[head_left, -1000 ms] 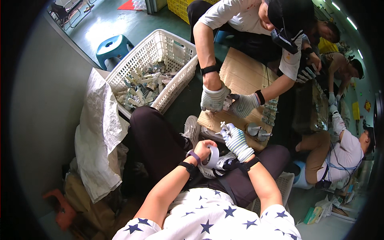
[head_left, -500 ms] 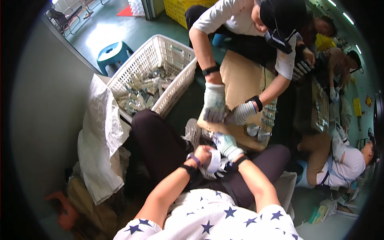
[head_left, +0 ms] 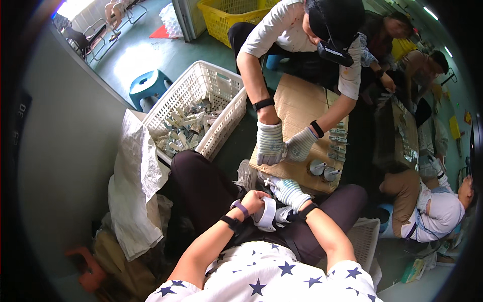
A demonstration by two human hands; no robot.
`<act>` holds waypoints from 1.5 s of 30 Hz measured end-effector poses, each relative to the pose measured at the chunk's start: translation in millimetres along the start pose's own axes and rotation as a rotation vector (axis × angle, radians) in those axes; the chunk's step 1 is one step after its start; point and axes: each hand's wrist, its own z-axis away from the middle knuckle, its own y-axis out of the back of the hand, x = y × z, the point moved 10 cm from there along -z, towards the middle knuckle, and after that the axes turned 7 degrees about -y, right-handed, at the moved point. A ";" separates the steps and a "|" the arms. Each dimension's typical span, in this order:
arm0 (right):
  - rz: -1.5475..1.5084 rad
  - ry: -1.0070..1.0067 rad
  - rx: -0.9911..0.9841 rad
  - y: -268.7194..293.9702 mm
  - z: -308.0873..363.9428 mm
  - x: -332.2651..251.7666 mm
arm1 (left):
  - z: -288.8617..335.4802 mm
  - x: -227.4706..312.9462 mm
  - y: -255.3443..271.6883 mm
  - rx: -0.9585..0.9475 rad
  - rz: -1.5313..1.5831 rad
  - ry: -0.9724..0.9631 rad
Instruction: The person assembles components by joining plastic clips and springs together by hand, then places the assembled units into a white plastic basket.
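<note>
One white tape roll [head_left: 265, 215], upright

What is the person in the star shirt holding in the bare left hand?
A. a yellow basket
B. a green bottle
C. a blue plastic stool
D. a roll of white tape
D: the bare left hand is closed around a roll of white tape over the lap, next to the gloved right hand; the blue plastic stool stands far off on the green floor.

Green floor [head_left: 151, 55] shines with daylight at far left; a blue stool [head_left: 147, 86] stands there, beside a grey wall [head_left: 65, 151].
</note>
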 end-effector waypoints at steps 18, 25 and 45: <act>-0.958 -0.586 0.653 128.5 76.2 301.8 | 20.3 60.5 16.6 -0.014 0.321 -0.060; -0.684 -0.637 0.362 59.0 34.9 346.9 | 12.9 72.4 2.6 -0.035 0.363 -0.069; -1.403 0.154 0.041 105.6 67.7 -23.8 | -10.0 179.7 18.6 -0.020 0.395 -0.323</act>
